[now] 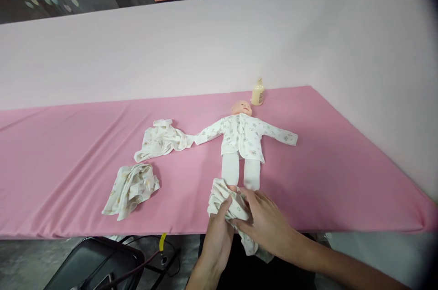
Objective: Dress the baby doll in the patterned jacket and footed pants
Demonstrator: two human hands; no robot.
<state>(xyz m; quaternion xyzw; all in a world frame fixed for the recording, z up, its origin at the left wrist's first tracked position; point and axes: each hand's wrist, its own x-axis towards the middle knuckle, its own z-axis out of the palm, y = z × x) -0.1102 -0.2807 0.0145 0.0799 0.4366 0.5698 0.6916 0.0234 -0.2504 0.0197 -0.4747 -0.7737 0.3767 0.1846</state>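
Observation:
A baby doll (242,139) lies on its back on the pink table (68,153), wearing a white patterned jacket and white leggings, arms spread. At its feet, near the table's front edge, both my hands hold a bunched white patterned garment (226,203). My left hand (215,239) grips it from below with the thumb on the cloth. From the right, my right hand (265,221) pinches the same cloth. Part of the garment hangs over the edge.
Two more crumpled patterned garments lie left of the doll, one (160,140) by its sleeve and another (132,188) nearer me. A cream bottle (258,92) stands behind the doll's head by the pink wall. A dark chair (96,265) sits below the table edge.

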